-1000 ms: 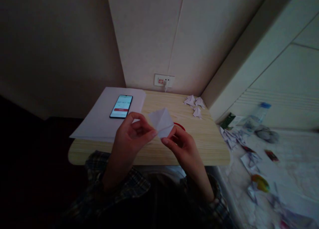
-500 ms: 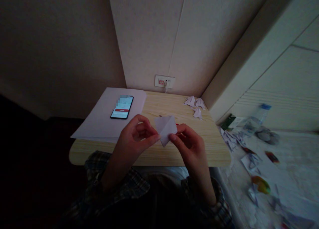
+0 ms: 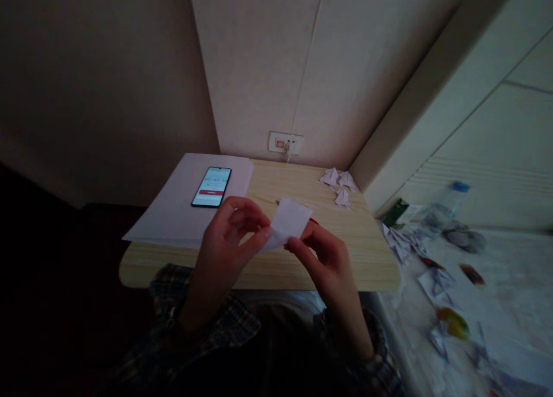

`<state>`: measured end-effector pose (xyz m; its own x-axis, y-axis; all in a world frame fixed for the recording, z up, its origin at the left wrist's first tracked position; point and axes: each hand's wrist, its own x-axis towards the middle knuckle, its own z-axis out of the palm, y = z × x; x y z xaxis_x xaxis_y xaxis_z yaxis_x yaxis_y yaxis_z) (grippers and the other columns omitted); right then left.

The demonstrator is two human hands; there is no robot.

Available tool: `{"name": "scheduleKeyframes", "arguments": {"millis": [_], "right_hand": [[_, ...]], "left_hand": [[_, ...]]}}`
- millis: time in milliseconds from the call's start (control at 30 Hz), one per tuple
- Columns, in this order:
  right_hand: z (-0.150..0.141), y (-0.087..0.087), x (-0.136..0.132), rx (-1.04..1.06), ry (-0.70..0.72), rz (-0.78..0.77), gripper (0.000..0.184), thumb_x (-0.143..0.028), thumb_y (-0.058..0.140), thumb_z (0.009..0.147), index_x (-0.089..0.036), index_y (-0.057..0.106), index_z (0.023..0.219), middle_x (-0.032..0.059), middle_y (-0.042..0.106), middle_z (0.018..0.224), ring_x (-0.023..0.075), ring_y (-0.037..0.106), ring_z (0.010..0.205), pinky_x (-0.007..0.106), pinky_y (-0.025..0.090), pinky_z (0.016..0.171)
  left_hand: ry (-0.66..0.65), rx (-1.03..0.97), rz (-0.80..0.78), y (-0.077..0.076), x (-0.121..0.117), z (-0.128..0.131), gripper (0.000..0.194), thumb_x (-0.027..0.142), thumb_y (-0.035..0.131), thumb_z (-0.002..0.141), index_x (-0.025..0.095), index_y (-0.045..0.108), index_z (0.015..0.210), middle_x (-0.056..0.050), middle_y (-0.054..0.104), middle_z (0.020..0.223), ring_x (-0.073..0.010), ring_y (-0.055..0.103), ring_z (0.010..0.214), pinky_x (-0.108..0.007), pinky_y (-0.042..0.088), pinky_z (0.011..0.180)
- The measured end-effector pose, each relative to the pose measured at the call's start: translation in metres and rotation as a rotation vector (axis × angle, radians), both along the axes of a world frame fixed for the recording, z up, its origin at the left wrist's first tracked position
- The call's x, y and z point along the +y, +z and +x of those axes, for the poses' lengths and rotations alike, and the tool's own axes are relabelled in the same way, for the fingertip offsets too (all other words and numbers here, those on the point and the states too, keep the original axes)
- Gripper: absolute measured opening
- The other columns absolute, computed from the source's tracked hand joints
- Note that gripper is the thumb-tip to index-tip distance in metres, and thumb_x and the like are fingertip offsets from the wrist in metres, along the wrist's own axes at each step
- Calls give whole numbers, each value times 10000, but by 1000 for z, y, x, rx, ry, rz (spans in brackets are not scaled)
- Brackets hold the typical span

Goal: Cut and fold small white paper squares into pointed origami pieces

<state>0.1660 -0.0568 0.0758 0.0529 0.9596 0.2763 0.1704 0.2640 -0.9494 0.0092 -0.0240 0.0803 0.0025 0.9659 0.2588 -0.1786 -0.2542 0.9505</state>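
A small folded piece of white paper (image 3: 290,219) is held up over the wooden table (image 3: 276,181), between both hands. My left hand (image 3: 231,235) pinches its lower left corner between thumb and fingers. With thumb and index finger, my right hand (image 3: 324,256) grips the paper's lower right side. Just behind the right fingers a bit of something red (image 3: 314,220) shows, mostly hidden. At the table's back right lie 3 folded paper figures (image 3: 343,198), white and pointed.
A lit phone (image 3: 211,186) rests on a stack of white paper (image 3: 166,218) at the table's left. A plug sits in the wall socket (image 3: 286,143) behind. To the right, a pale surface (image 3: 510,305) carries a plastic bottle (image 3: 447,207), more folded papers (image 3: 397,244) and wrappers.
The folded paper has turned in my fingers, from a creased, downward-pointing shape to a flatter square-looking face. Both hands have shifted slightly left.
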Motion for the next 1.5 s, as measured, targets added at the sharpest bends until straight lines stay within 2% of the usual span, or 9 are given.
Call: {"name": "scheduleKeyframes", "arguments": {"millis": [133,300,533,700,867,967,1200,1333,1500], "right_hand": [[-1,-3,0,72,-61,1,113,-297,703,840,-234,642,769,12,670,748,197,642,746,323,537,712],[1,-1,-2,85,-183,47,142,-270,698,858,-236,633,736,-3,613,725,176,597,709,280,473,612],[3,-1,-3,-49,-119,226,104,-151,657,880,-251,682,870,-5,684,784,173,627,751,292,481,658],[7,-11,1,-99,-119,323,449,-64,634,887,-329,568,1243,-14,704,985,136,643,750,265,530,653],[12,-18,0,-235,-106,475,347,-50,637,895,-301,623,1134,5,695,919,167,668,798,296,554,692],[16,-20,-1,-217,-158,500,396,-66,651,894,-302,588,1206,28,701,969,189,680,827,338,570,734],[22,-9,0,-388,-35,631,225,-88,593,941,-287,680,1002,24,709,865,219,674,812,393,559,748],[19,-4,-4,-520,-83,686,191,-115,607,949,-274,696,1004,39,653,930,212,637,869,358,545,721],[15,-4,-7,-652,-89,756,177,-153,604,966,-292,699,1021,62,631,1107,253,581,1042,440,501,917]], "left_hand": [[-36,-10,-41,1,-2,1,252,108,756,705,228,583,844,59,691,700,-131,684,692,-232,538,664],[-62,-17,-63,2,-4,4,243,123,765,685,225,589,819,60,666,659,-136,669,657,-238,526,632],[21,-106,-47,3,1,3,209,103,729,688,219,597,799,51,645,733,-118,646,708,-225,528,680],[-63,-155,-112,8,-2,1,187,129,728,716,213,594,816,64,611,748,-86,583,577,-194,509,521],[-131,-165,-202,12,-4,-1,232,150,770,703,204,594,845,67,615,753,-69,551,499,-153,453,377],[-174,-108,-224,11,-3,-3,268,138,790,669,204,593,838,68,626,717,-54,512,472,-123,382,359],[-99,-126,-252,10,0,-2,249,135,777,655,205,623,838,56,656,681,-80,527,534,-151,363,441],[-75,-183,-237,8,3,-2,300,139,791,642,200,615,876,61,658,663,-85,558,572,-168,414,522],[-95,-239,-243,6,4,0,328,147,794,656,209,607,919,57,682,699,-101,610,594,-187,460,550]]}}
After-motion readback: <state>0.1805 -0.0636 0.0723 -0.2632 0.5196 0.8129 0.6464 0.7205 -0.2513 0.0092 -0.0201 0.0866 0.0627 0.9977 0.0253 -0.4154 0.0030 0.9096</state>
